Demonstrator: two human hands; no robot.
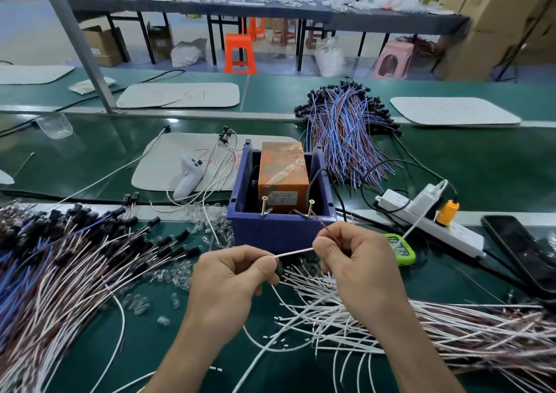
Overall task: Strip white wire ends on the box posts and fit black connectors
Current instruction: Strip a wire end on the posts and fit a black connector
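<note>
My left hand (231,275) pinches a white wire (293,253) and a small black connector (278,268) just in front of the blue box (279,230). My right hand (358,257) pinches the same wire's other part, and a thin brown lead (323,225) runs from its fingers up to the right brass post (310,207). The left brass post (264,204) stands free on the box's front rim. An orange unit (282,173) sits inside the box. Loose white wires (346,305) lie under my right hand.
Finished wires with black connectors (90,242) fan out at left. Clear glass bulbs (168,275) are scattered on the green mat. A blue-brown wire bundle (346,128) lies behind the box, a power strip (430,218), green timer (400,248) and phone (520,251) at right, a white controller (189,176) behind.
</note>
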